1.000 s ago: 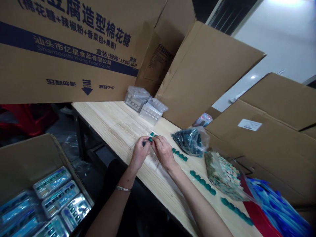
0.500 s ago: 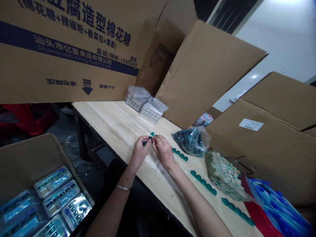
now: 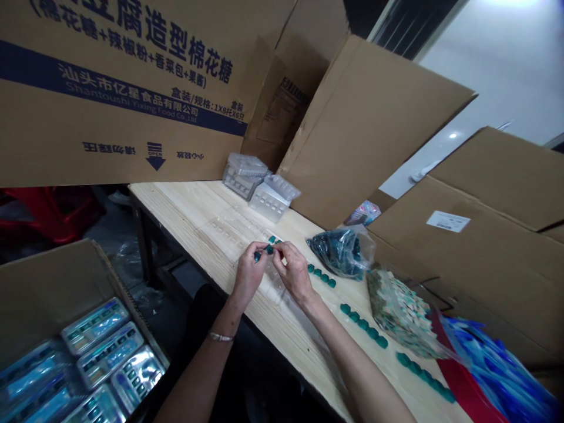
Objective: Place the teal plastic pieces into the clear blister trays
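Observation:
My left hand (image 3: 249, 275) pinches a small teal tile (image 3: 257, 257) at its fingertips. My right hand (image 3: 295, 273) pinches another teal tile (image 3: 269, 249), a short gap from the left hand's fingers. Both hands are above a clear plastic blister tray (image 3: 229, 226) lying flat on the pine table (image 3: 185, 212). A few loose teal tiles (image 3: 274, 239) lie just beyond my fingers. To the right of my right hand, a short row of teal tiles (image 3: 320, 276) lines the table, with longer rows (image 3: 363, 325) nearer the table's front.
A plastic bag of dark teal tiles (image 3: 339, 252) and a bag of mixed mosaic tiles (image 3: 399, 314) lie on the right. Stacked clear trays (image 3: 244, 176) stand at the back. Lower left, an open carton (image 3: 44, 282) holds packaged trays. Large cardboard sheets (image 3: 365, 129) wall the far side.
My hands have drawn slightly apart, with the right hand moving right and the teal tiles now separated at the fingertips. The tiles on the table have not moved.

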Demonstrator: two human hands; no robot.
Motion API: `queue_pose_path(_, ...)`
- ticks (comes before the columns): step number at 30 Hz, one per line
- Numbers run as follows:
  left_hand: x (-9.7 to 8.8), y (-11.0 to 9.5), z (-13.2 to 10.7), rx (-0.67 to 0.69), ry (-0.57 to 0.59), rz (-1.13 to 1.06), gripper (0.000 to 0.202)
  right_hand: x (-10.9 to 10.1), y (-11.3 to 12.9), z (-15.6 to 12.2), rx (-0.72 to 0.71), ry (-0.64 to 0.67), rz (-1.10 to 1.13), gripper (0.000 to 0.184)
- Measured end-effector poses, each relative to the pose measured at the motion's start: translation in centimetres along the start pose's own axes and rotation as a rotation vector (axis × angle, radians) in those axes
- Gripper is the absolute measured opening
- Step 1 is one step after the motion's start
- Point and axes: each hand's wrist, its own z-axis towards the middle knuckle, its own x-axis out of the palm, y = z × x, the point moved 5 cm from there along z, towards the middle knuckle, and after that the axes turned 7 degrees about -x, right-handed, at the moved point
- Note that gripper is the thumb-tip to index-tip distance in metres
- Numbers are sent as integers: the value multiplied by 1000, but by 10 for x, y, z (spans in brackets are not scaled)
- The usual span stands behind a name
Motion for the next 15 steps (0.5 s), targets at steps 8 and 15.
queue_pose_path(8,-2,-17,-3,211,13,162,18,-2,-22,5,516,76,515,32)
queue_pose_path(15,-5,-14,-2,176,-4,11,11,3,-36,5,633,52,698,31)
